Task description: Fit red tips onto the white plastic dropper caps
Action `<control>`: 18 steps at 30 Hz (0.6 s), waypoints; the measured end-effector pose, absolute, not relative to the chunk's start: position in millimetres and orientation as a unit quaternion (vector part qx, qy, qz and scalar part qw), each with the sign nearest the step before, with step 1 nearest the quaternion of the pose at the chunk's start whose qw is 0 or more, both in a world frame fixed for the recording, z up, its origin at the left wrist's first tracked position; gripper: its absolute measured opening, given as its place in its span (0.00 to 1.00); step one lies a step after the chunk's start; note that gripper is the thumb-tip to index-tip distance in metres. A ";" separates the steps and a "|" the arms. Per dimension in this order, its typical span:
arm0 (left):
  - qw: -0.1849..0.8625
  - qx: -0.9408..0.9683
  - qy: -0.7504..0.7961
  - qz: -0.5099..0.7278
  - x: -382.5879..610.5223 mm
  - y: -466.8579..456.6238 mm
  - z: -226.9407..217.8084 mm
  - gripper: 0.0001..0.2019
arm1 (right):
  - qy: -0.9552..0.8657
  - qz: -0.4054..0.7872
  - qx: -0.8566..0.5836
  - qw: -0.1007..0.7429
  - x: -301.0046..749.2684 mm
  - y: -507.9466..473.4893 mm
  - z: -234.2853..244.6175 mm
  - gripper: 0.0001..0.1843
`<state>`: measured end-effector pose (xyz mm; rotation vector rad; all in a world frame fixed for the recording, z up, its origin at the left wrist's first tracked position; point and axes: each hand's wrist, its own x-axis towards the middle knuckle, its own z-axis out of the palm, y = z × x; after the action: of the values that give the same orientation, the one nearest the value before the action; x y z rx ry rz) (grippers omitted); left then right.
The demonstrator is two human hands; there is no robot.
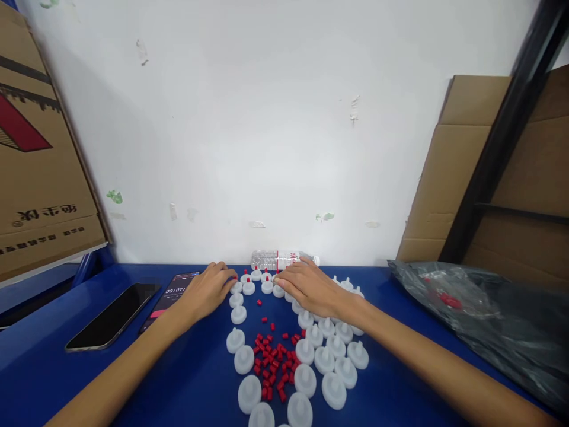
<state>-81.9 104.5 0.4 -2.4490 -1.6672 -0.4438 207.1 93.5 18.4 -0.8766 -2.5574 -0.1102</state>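
Loose red caps (274, 363), dozens heaped too closely to count exactly, lie within a loop of white lids (244, 360), about thirty or more showing, on a blue worktop (191, 379). The step in hand appears to be capping spouts; several far lids wear red. The left hand (208, 290) and right hand (309, 287) bend over the far lids, fingers curled; whether either grips cannot be told. The next move seemingly calls for aligning cap with spout. Around them: one bottle (264, 261), two phones (111, 320), one dark plastic bag (489, 338).
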 end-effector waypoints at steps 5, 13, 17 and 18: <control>0.098 -0.792 -0.568 -0.202 -71.9 97.1 9.8 0.13 | -0.897 -0.072 -0.350 0.260 204.1 87.2 27.1 0.17; 0.081 -0.791 -0.496 -0.350 -28.6 57.2 35.4 0.12 | -0.898 -0.085 -0.319 0.292 189.7 63.3 37.1 0.36; 0.075 -0.831 -0.378 -0.401 -16.6 43.6 32.0 0.07 | -0.919 -0.113 -0.274 0.259 183.6 55.0 39.4 0.15; 0.100 -0.842 -0.365 -0.385 -16.3 42.2 31.0 0.07 | -0.924 -0.124 -0.264 0.249 183.1 54.1 39.8 0.12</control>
<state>-16.3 42.2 31.0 -2.4887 -1.0782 -1.1383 183.1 54.1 39.8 -0.7179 -2.5154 -0.3384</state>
